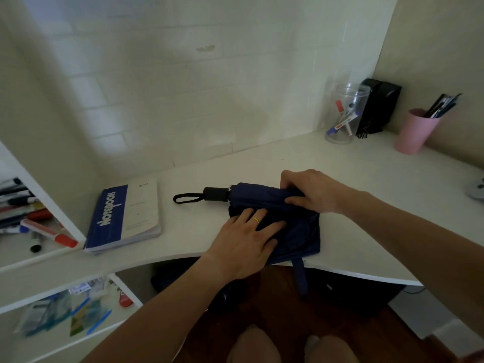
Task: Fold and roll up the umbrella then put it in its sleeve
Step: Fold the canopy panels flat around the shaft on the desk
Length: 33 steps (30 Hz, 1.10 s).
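Observation:
A navy folding umbrella [296, 231] lies on the white desk [366, 184], its black handle [216, 194] and wrist loop [186, 198] pointing left. My left hand [245, 238] presses flat on the loose canopy near the desk's front edge, fingers straight. My right hand [309, 191] grips the rolled far part of the canopy, fingers curled round it. The umbrella's closing strap [300, 276] hangs over the desk's edge. No sleeve is in view.
A blue and white notebook [125, 216] lies left of the umbrella. At the back right stand a clear jar of markers [345, 113], a black box [379, 106] and a pink cup of pens [415, 131]. Shelves with markers [31, 218] are at the left.

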{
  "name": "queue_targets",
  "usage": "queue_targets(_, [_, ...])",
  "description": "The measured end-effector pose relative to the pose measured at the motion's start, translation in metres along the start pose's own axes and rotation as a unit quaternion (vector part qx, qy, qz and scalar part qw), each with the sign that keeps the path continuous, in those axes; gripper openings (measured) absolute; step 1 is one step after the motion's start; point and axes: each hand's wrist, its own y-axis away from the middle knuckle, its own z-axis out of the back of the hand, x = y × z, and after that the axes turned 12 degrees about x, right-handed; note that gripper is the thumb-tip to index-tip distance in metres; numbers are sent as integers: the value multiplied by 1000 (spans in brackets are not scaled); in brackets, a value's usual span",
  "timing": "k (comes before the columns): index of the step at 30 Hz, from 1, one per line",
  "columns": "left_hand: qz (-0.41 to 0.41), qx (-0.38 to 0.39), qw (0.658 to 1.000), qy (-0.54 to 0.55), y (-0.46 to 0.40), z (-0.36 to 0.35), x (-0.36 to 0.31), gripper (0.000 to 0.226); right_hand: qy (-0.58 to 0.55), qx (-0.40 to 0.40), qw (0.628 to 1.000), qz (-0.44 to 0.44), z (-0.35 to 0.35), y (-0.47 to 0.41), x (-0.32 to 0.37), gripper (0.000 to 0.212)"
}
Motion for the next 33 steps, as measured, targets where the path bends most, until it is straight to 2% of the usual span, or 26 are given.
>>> queue_targets(3, [-3,2,1000,-3,1,0,-1,49,31,-6,999,31,-3,2,0,21])
queue_targets(8, [9,4,1000,-17,-3,0,-5,50,77,-85,993,41,-21,6,0,20])
queue_targets(13, [42,-4,999,8,1,-7,-23,52,178,-139,973,42,-35,9,3,17])
queue_targets(16, [67,21,997,33,6,-9,-29,54,188,-142,971,41,-39,11,4,18])
queue_targets(19, [59,39,997,39,11,2,-29,52,133,-105,984,55,-33,17,0,19])
queue_targets(21, [50,-11,998,35,8,21,-23,45,86,-77,991,67,-29,24,-2,19])
queue_targets(24, [82,-122,988,48,-15,49,3,29,64,-71,992,80,-28,30,-2,16])
queue_targets(25, [90,-115,987,66,-24,56,15,32,64,-74,992,79,-27,30,-2,17])
queue_targets(26, [91,-65,990,87,-33,59,27,42,62,-75,992,78,-27,30,-1,19])
queue_targets(28, [75,82,987,113,-48,61,46,56,51,-72,993,75,-26,29,-2,19])
queue_targets(29, [65,130,983,113,-54,60,53,56,40,-72,994,70,-24,28,-3,19])
queue_targets(30, [57,147,981,114,-57,57,58,53,19,-69,996,58,-21,27,-4,22])
queue_targets(33, [43,105,987,111,-61,53,63,43,-52,-30,998,-15,-7,20,-12,47])
